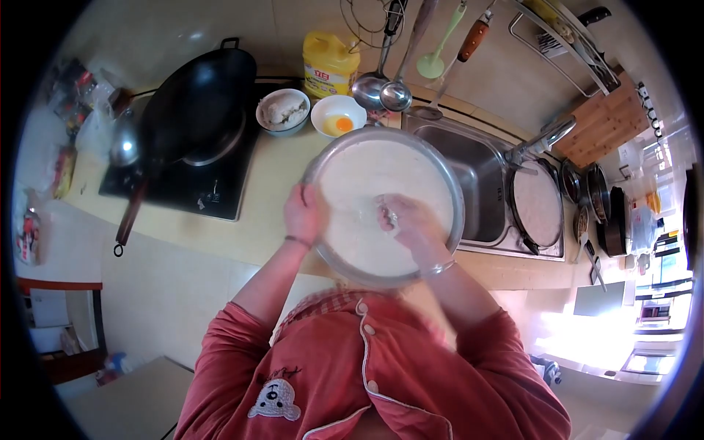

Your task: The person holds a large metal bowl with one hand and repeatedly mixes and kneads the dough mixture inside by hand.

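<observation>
A wide metal basin (456, 213) with a white, flour-like layer (367, 176) inside stands at the counter's front edge. My left hand (301, 213) grips the basin's left rim, its fingers wrapped over the edge. Over the middle right of the white contents, my right hand (402, 218) has its fingers curled together, with white stuff on them; what they hold is too blurred to tell. Just behind the basin are a white bowl with a cracked egg (342, 125) and a bowl of white, lumpy stuff (285, 111).
At the left a black wok (192, 103) rests on a black cooktop (227, 192). A yellow jug (330, 64) stands at the back, beside hanging ladles (396, 95). The sink (473, 176) with its faucet (539, 139) and a round pan (537, 205) are at the right.
</observation>
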`<action>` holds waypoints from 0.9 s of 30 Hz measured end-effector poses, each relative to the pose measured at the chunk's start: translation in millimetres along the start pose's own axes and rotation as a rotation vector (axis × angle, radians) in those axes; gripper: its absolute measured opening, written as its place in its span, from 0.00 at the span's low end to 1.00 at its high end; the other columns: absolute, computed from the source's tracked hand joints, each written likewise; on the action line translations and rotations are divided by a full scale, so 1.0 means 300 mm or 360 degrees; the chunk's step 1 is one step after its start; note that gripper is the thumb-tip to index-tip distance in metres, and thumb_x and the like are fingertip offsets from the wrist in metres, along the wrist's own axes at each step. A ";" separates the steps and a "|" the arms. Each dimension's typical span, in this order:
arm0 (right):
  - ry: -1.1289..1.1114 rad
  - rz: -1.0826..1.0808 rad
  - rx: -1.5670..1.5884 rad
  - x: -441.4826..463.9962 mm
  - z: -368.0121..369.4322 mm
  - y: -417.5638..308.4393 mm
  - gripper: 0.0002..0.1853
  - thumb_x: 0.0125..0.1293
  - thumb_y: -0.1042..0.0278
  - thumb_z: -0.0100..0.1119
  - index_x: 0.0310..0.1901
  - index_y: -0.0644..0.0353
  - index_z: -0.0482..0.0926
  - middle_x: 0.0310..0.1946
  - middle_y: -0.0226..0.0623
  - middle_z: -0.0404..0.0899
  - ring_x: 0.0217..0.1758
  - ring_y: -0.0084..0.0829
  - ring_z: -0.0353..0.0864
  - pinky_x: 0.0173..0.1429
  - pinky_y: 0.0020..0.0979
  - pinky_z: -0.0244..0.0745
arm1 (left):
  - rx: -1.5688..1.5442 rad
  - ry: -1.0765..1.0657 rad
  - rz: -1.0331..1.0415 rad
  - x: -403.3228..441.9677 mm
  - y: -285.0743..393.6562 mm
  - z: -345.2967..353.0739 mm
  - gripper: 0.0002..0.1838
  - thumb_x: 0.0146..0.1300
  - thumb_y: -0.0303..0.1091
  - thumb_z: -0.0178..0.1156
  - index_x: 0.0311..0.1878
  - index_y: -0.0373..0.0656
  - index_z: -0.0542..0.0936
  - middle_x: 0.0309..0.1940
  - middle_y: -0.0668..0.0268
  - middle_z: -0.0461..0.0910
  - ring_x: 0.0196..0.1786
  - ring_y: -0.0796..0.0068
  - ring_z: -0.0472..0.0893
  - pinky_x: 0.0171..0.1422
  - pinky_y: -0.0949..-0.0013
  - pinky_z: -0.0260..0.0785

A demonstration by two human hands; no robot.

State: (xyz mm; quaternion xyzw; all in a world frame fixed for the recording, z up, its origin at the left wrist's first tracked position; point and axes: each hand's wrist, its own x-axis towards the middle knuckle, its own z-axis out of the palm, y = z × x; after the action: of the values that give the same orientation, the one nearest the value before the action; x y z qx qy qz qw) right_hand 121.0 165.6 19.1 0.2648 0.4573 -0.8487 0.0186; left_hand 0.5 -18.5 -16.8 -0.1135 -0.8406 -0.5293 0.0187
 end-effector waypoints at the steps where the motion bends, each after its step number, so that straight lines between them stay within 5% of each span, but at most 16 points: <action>1: -0.0064 -0.0019 0.0219 -0.009 0.004 -0.008 0.08 0.61 0.70 0.49 0.35 0.66 0.73 0.26 0.38 0.73 0.28 0.29 0.72 0.33 0.27 0.69 | 0.0001 -0.0002 0.0000 0.000 -0.006 0.003 0.15 0.64 0.41 0.47 0.38 0.36 0.74 0.26 0.53 0.75 0.30 0.59 0.75 0.36 0.64 0.66; 4: -0.0261 0.0041 0.0577 -0.054 0.038 -0.048 0.09 0.63 0.70 0.49 0.39 0.69 0.73 0.33 0.42 0.74 0.38 0.34 0.74 0.46 0.32 0.72 | 0.0021 -0.0010 -0.0020 0.001 0.001 0.002 0.15 0.64 0.41 0.47 0.38 0.36 0.74 0.26 0.53 0.75 0.29 0.59 0.75 0.36 0.64 0.66; 6: -0.0355 -0.0021 0.0583 -0.053 0.022 -0.037 0.09 0.62 0.73 0.49 0.40 0.69 0.73 0.36 0.43 0.74 0.42 0.37 0.73 0.52 0.34 0.70 | -0.0058 0.0022 0.0001 0.000 0.008 0.003 0.15 0.63 0.40 0.46 0.36 0.36 0.72 0.29 0.46 0.75 0.35 0.44 0.74 0.38 0.55 0.66; 10: -0.0390 -0.0092 0.0451 -0.043 0.001 -0.008 0.10 0.59 0.79 0.51 0.42 0.71 0.72 0.40 0.46 0.74 0.50 0.42 0.73 0.60 0.37 0.66 | -0.0033 0.0002 -0.0004 -0.002 0.016 -0.003 0.15 0.63 0.40 0.46 0.37 0.36 0.73 0.29 0.46 0.75 0.35 0.44 0.74 0.38 0.55 0.66; 12: -0.0420 -0.0139 0.0363 -0.046 0.000 -0.005 0.10 0.58 0.80 0.51 0.42 0.71 0.72 0.40 0.46 0.74 0.50 0.42 0.73 0.60 0.37 0.66 | 0.0021 0.0020 0.0011 0.000 0.010 0.000 0.15 0.63 0.40 0.47 0.38 0.36 0.74 0.27 0.51 0.76 0.31 0.55 0.76 0.37 0.62 0.67; 14: -0.0451 -0.0184 0.0273 -0.052 -0.001 -0.006 0.10 0.58 0.81 0.51 0.43 0.72 0.72 0.41 0.46 0.74 0.51 0.43 0.73 0.60 0.37 0.66 | 0.0034 0.0017 0.0008 0.000 0.009 -0.001 0.15 0.63 0.40 0.47 0.38 0.36 0.74 0.27 0.51 0.76 0.31 0.55 0.76 0.37 0.62 0.67; 19: -0.0099 -0.0071 0.0140 -0.073 0.030 -0.027 0.12 0.60 0.74 0.54 0.44 0.72 0.72 0.37 0.44 0.75 0.41 0.37 0.77 0.49 0.31 0.74 | 0.0043 0.0031 0.0022 0.003 0.006 -0.001 0.15 0.63 0.40 0.47 0.38 0.36 0.74 0.26 0.52 0.76 0.31 0.55 0.76 0.36 0.62 0.67; 21: 0.0006 -0.0061 0.0115 -0.054 0.020 -0.011 0.12 0.60 0.72 0.55 0.43 0.70 0.72 0.34 0.42 0.75 0.38 0.34 0.77 0.43 0.29 0.74 | 0.0034 -0.0044 -0.0047 0.004 0.007 -0.004 0.15 0.63 0.41 0.46 0.37 0.37 0.73 0.30 0.46 0.75 0.35 0.44 0.74 0.38 0.54 0.66; 27: 0.0122 -0.0034 0.0007 -0.058 0.008 -0.010 0.10 0.61 0.68 0.54 0.41 0.65 0.72 0.25 0.36 0.73 0.28 0.26 0.73 0.28 0.22 0.67 | -0.0035 -0.0030 -0.0048 -0.001 0.028 -0.009 0.15 0.63 0.41 0.46 0.37 0.37 0.72 0.30 0.46 0.75 0.35 0.43 0.73 0.38 0.53 0.65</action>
State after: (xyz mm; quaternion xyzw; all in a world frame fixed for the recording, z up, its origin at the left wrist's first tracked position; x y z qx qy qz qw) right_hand 134.0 161.9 30.7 0.2923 0.4587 -0.8391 -0.0085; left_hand 2.4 -17.6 -8.3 -0.1059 -0.8365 -0.5376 0.0014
